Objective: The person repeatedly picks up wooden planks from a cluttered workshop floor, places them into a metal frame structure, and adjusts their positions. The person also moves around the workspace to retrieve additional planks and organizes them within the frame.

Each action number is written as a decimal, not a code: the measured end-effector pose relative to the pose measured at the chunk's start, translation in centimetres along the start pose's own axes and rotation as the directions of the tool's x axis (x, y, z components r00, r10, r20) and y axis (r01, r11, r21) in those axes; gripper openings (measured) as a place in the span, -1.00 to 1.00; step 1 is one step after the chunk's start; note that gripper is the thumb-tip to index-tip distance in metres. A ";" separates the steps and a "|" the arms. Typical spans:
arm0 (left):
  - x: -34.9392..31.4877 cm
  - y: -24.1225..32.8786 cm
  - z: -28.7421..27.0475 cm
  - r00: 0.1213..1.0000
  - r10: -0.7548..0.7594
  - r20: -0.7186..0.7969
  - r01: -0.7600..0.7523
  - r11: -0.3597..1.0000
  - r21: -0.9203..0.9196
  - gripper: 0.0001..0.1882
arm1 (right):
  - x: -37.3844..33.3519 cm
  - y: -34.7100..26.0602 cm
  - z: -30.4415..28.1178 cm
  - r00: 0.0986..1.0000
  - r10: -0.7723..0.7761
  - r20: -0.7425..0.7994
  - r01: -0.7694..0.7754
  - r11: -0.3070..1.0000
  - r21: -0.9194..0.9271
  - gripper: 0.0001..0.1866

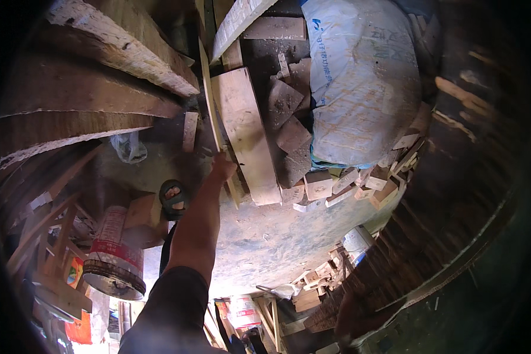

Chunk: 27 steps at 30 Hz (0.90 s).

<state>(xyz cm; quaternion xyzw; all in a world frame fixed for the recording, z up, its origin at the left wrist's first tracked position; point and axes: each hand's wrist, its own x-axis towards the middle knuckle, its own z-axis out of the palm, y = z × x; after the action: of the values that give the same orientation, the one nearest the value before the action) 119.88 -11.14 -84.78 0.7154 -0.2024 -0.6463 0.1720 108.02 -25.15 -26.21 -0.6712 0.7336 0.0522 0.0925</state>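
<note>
My left hand [223,168] reaches forward with its fingers closed around a long, thin wooden strip [209,94]. The strip's near end sticks out below the fist. Just right of it lies a thick, pale timber block [245,130], its long side nearly parallel to the strip. A big, rough wooden slab [436,200] fills the right side, close to me and slanting down to the lower middle. At its lower end is a dark brown shape that may be my right hand [349,312]; shadow hides its fingers.
Heavy beams [118,88] jut in from the upper left. A dusty white sack [363,82] rests among wood offcuts [318,184]. A red-and-white bucket [115,251] stands at lower left, near a sandalled foot [173,197]. More scraps [315,280] lie on the concrete floor [265,242].
</note>
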 end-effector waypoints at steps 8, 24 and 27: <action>-20.9 17.8 -2.3 0.965 0.009 -0.260 0.055 0.970 0.238 -0.72 | 0.4 0.7 0.0 0.998 -0.001 -0.064 0.019 0.959 0.283 -0.10; -38.6 49.6 -25.2 0.801 0.590 -0.098 -0.481 0.539 -0.692 -0.73 | 0.5 -0.6 -3.4 0.990 -0.066 -0.121 0.072 0.996 0.049 -0.16; -39.9 58.0 -27.3 0.898 0.337 -0.282 -0.409 0.404 -0.818 -0.63 | 0.6 -1.0 -4.4 0.992 -0.034 -0.118 0.046 0.994 0.098 -0.16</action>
<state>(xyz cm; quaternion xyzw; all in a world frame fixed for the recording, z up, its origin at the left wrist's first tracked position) 139.87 -40.94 -18.39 0.4912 -0.0005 -0.5778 0.6519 108.67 -26.68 -21.95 -0.6823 0.7258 -0.0261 0.0843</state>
